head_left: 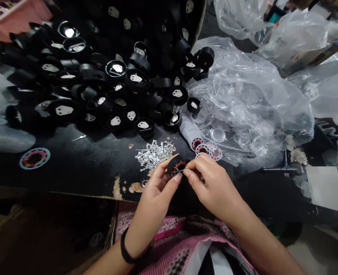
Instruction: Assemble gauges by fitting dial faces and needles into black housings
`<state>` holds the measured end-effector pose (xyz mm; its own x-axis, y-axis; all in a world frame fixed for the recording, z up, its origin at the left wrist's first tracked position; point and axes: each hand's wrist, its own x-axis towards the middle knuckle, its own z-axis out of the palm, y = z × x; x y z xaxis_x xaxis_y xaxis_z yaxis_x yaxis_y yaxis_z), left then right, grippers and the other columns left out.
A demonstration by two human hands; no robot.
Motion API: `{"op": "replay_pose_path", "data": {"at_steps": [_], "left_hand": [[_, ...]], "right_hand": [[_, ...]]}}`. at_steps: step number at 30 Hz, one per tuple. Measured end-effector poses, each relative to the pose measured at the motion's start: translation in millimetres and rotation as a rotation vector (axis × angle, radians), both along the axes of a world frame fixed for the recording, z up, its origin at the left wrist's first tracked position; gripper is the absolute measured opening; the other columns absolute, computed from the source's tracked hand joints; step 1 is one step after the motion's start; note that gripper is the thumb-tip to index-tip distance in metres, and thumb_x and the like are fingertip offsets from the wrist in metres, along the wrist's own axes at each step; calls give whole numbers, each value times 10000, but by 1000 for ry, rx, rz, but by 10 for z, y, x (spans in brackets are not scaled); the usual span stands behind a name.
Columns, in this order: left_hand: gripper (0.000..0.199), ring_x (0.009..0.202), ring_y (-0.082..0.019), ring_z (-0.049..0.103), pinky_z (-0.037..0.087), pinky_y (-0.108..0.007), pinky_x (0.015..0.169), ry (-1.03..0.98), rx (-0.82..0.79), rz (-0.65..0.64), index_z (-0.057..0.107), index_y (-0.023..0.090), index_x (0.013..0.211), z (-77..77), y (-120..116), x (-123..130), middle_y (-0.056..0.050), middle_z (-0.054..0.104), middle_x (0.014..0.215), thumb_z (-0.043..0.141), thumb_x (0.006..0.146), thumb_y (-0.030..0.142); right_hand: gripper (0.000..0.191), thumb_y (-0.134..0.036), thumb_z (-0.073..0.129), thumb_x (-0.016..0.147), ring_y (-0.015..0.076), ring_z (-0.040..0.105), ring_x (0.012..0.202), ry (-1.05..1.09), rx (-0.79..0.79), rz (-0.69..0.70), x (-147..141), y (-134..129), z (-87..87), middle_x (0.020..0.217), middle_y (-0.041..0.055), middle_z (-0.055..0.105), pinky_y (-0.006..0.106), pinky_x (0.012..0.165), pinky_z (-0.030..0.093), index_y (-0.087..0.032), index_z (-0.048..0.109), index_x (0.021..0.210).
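My left hand (156, 191) is closed round a small round black gauge case (172, 163), tilted so that its dial with red and white markings faces up and right. Thumb and forefinger of my right hand (213, 181) pinch a thin needle pointer (178, 171) over that dial. Whether the pointer touches the dial I cannot tell. Just beyond my left hand lies a heap of small silvery pointers (154, 154). A toppled stack of dial discs (189, 131) leans behind my hands, with a few loose dials (215, 151) at its near end.
Many black gauge cases (114, 122) are heaped at the back left. At right, a plastic bag (251, 88) spills clear round covers (217, 134). One dial disc (34, 158) and a lone pointer (79, 138) lie at left. A T-handled tool (283, 169) rests at right.
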<state>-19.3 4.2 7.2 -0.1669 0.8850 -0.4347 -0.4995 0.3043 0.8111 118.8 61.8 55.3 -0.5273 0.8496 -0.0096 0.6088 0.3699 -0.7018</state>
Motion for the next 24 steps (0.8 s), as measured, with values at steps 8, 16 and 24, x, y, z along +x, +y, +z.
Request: {"op": "replay_pose_path", "data": {"at_steps": [8,16,24], "left_hand": [[207,997,-212,686,498,-274,916,256,35,9,733,266,1019,81,4,-25,-14,756,1031,748,816,226],[297,1047,-260,666,475,-343,957,317,96,-64,748,266,1114,56,-37,-69,-54,745,1048,700,827,204],[327,1105,-281,668,489,-421,1014,9,9,-5,721,219,1103,10,-9,-7,-109,728,1147,777,804,341]], "right_hand": [[195,-120,527,948,158,576,729,-33,-2,-11,-16,-53,-17,785,15,599,272,658,424,-198,528,769],[277,-241,462,956,156,604,562,99,61,-55,-46,-82,-210,657,0,629,254,541,469,-239,529,688],[281,-493,612,855,197,602,529,66,65,-238,593,-63,-208,590,10,634,322,479,418,-309,628,643]]}}
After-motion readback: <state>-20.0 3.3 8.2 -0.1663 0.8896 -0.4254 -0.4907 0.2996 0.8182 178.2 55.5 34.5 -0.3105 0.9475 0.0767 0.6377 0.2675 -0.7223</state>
